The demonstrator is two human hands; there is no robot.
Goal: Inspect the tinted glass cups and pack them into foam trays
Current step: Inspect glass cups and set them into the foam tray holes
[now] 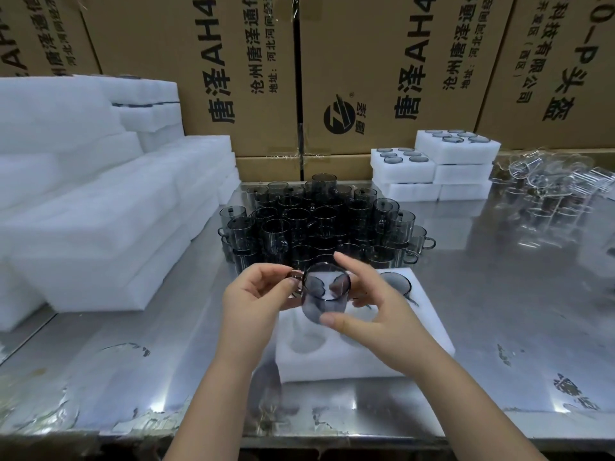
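Left hand point(256, 294) pinches the handle of a tinted glass cup point(326, 291); right hand point(376, 311) grips its body, thumb at the base. Cup is tilted, mouth toward the camera, just above the foam tray point(429, 331). Remaining cups point(319, 224) stand clustered behind on the tabletop point(499, 294).

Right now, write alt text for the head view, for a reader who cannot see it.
A left hand pinches the handle of a tinted glass cup and a right hand grips its body, above a white foam tray on a steel table. Behind stand a cluster of tinted cups, stacked foam at left, packed trays at right and cardboard boxes.
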